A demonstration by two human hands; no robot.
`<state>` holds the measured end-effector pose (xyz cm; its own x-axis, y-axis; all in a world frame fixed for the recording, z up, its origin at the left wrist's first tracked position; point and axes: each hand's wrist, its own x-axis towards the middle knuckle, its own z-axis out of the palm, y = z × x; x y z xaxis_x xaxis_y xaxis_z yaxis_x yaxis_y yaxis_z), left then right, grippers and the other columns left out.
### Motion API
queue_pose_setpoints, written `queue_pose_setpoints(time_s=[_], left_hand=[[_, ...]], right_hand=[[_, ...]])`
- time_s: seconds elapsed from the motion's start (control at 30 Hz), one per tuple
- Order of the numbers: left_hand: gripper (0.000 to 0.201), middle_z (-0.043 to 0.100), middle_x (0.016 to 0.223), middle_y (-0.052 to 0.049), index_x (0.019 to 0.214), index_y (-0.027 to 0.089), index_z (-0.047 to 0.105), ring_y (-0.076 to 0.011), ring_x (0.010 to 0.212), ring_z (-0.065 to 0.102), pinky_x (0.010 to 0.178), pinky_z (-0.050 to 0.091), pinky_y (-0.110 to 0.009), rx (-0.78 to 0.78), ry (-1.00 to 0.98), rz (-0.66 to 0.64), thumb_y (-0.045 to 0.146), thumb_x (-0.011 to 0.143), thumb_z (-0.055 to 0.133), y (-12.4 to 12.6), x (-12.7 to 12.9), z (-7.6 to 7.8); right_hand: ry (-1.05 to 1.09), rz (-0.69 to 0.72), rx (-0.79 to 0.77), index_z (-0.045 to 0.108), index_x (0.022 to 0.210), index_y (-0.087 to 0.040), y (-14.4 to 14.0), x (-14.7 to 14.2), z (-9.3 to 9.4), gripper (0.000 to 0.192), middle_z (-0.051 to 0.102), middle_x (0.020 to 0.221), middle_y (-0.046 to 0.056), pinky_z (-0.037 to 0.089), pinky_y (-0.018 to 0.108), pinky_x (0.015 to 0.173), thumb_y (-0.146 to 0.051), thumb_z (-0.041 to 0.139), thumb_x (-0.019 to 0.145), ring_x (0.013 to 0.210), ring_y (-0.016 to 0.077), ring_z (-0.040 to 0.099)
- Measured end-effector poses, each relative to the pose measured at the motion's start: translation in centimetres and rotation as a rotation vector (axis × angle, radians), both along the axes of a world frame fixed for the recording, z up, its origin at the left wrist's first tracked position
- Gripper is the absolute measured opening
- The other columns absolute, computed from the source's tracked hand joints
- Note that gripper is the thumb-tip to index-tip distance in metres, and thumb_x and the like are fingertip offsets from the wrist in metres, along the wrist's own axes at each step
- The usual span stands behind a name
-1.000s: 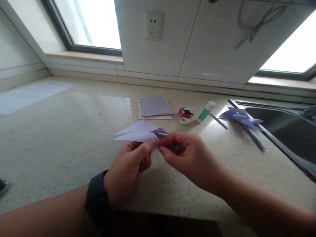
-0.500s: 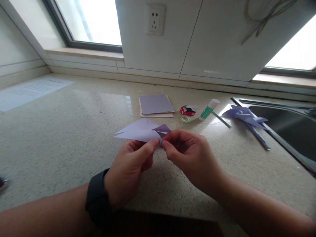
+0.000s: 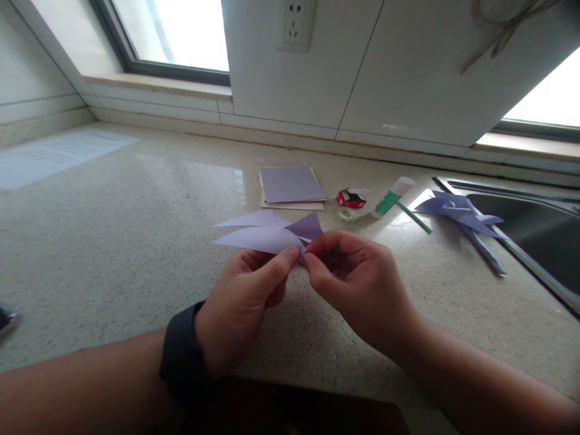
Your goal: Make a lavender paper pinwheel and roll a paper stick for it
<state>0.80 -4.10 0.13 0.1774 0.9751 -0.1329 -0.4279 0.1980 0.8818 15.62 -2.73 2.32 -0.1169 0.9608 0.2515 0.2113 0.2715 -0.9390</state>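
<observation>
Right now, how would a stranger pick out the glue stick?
Start at the metal sink on the right, then go left past the purple pinwheel. Beside the small red box is the glue stick, the only white tube with a green label.

The lilac paper point(image 3: 256, 238) is slit into pointed flaps, two aimed at nine o'clock, and is pinched at four o'clock.

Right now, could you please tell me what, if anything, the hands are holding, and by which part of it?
A purple paper: the left hand pinches its near edge, and the right hand pinches its right end.
</observation>
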Motion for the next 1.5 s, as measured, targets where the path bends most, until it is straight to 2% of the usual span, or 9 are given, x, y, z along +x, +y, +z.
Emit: queue_pose_setpoints(time_s=[0.23,0.43,0.6,0.8,1.0,1.5], left_hand=[[0.035,0.042,0.057,0.006,0.064,0.017,0.057,-0.0083,0.052,0.028,0.049,0.023,-0.026,0.017,-0.004,-0.011,0.037,0.087,0.075,-0.07,-0.01,0.08],[0.043,0.041,0.053,0.005,0.055,0.018,0.051,-0.0088,0.052,0.030,0.049,0.024,-0.026,0.012,0.016,-0.024,0.038,0.085,0.075,-0.04,-0.03,0.29],[0.041,0.042,0.054,0.005,0.056,0.018,0.052,-0.0090,0.051,0.031,0.050,0.024,-0.027,-0.002,0.048,-0.025,0.039,0.084,0.073,-0.09,-0.08,0.27],[0.039,0.040,0.055,0.005,0.057,0.019,0.051,-0.0102,0.053,0.031,0.051,0.025,-0.028,-0.014,0.059,-0.028,0.040,0.084,0.071,-0.15,-0.11,0.35],[0.037,0.038,0.055,0.005,0.059,0.020,0.051,-0.0108,0.053,0.027,0.051,0.022,-0.029,-0.026,0.042,-0.046,0.040,0.084,0.070,-0.33,-0.09,0.50],[0.034,0.037,0.054,0.006,0.062,0.019,0.052,-0.0097,0.052,0.027,0.050,0.023,-0.027,-0.005,0.050,-0.084,0.036,0.086,0.068,-0.41,-0.16,0.57]], right_hand=[[-0.013,0.005,0.023,0.065,0.073,-0.019,-0.06,0.04,0.08,0.004,0.065,0.060,-0.002,0.047,0.019,0.045,-0.020,0.069,0.074,0.051,0.0097,0.058],[-0.075,0.006,0.073,0.063,0.072,-0.019,0.09,0.20,-0.08,0.004,0.062,0.059,-0.003,0.042,0.018,0.043,-0.019,0.067,0.074,0.050,0.0085,0.055],[-0.194,-0.018,0.181,0.060,0.073,-0.020,-0.18,0.31,-0.11,0.006,0.058,0.058,-0.005,0.039,0.019,0.042,-0.018,0.065,0.074,0.048,0.0080,0.051],[-0.325,-0.079,0.371,0.058,0.074,-0.022,-0.36,0.44,-0.19,0.008,0.060,0.063,-0.005,0.037,0.021,0.043,-0.017,0.065,0.075,0.049,0.0076,0.048],[-0.438,-0.103,0.550,0.056,0.075,-0.022,-0.27,0.79,-0.35,0.012,0.061,0.066,-0.005,0.039,0.023,0.047,-0.015,0.065,0.077,0.051,0.0083,0.049],[-0.516,-0.058,0.694,0.052,0.073,-0.021,-0.27,0.91,-0.13,0.017,0.056,0.065,-0.006,0.038,0.021,0.051,-0.012,0.065,0.078,0.055,0.0065,0.048]])
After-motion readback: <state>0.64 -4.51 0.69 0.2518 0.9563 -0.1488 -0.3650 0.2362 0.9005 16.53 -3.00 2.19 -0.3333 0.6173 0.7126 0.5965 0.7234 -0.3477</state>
